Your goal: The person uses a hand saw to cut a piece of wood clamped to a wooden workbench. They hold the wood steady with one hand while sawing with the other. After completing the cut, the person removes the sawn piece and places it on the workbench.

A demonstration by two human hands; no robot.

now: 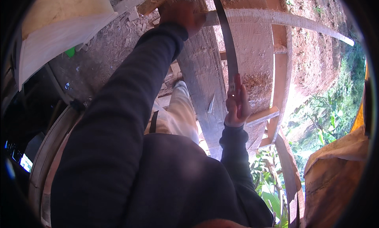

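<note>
Nearest the camera, a dark navy long-sleeved sweatshirt (177, 180) fills the lower centre. At far left stands a large cream-coloured curved panel (67, 34); a small bright-green object (70, 52) lies on the ground beside its lower edge. The left hand (181, 16) is at the near end of a long pale wooden strip (284, 18); shadow and blur obscure its fingers, so whether they close on the strip cannot be told. Below runs a grey weathered wooden plank (201, 66). Next, a handsaw with a long dark blade and red handle (238, 94) points away from the wearer, its blade crossing the strip; a pale mark near the handle is too small to read. The right hand (237, 111) is curled firmly around that handle. Further right are green foliage (319, 117) and a brown-orange sheet (335, 172).
</note>
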